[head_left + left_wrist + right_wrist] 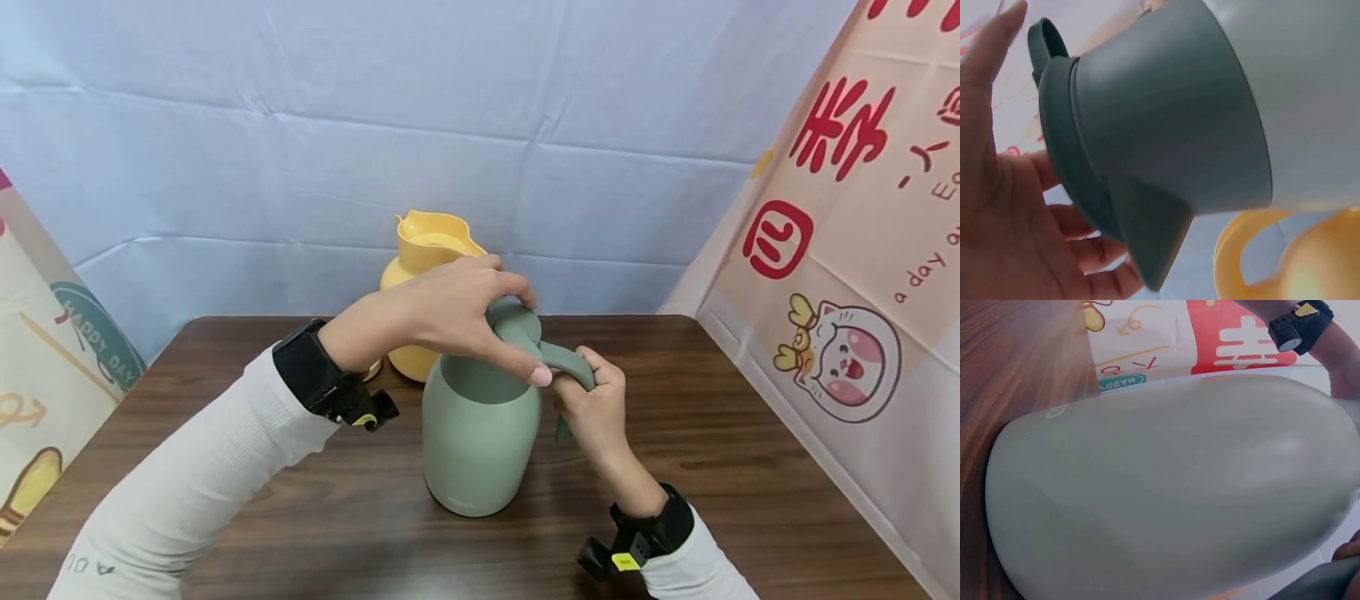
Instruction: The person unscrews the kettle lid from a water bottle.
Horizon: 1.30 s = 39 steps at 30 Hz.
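A pale green thermos jug (483, 450) stands upright on the wooden table, its round lid (1060, 137) and spout (1147, 228) darker green in the left wrist view. My right hand (597, 404) grips the jug's curved handle (570, 363) at its right side. Over the top of the jug is my left hand (468, 312), thumb stretched out toward the handle and fingers spread along the far edge of the lid. The left wrist view shows the palm apart from the lid. In the right wrist view, the jug's body (1166, 487) fills most of the picture.
Behind the green jug stands a yellow jug (433, 237), partly hidden by my left hand and forearm. A pale blue cloth (315, 167) hangs beyond the table's back edge. Printed cloths hang at both sides, the right one (840, 250) with red lettering.
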Tool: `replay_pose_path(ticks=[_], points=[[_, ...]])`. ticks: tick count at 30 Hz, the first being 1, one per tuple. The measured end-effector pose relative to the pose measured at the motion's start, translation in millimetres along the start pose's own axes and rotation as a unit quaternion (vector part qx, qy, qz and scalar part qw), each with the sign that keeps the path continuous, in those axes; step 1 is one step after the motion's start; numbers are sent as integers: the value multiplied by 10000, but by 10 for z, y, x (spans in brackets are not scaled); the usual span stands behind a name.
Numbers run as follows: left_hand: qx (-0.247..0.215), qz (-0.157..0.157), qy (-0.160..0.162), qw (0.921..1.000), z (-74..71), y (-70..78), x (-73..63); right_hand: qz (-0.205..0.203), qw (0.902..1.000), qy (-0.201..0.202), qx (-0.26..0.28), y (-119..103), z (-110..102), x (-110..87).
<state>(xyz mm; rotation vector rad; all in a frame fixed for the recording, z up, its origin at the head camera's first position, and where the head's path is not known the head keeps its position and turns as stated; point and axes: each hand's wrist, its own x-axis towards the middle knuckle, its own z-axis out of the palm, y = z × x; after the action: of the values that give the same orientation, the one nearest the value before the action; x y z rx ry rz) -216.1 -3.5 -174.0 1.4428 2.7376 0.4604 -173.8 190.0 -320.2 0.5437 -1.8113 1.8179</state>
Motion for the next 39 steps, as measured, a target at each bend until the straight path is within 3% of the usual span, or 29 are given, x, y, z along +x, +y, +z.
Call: replay_pose_path(ticks=[8,14,24,39], points=[[-637,626,-355,9954,-115,-156,-58,109,9999,35,39,-8,2,-1],[-560,500,-412,9963,-113,-199,-2,98,9999,33,77,-6,4,-5],[-186,275,335,9989,-13,-158,55,106,9999,55,-30,-6,-5,-7],[-94,-292,991,9946,51,-74,64,112,9999,17,-15,-12,2,-5]])
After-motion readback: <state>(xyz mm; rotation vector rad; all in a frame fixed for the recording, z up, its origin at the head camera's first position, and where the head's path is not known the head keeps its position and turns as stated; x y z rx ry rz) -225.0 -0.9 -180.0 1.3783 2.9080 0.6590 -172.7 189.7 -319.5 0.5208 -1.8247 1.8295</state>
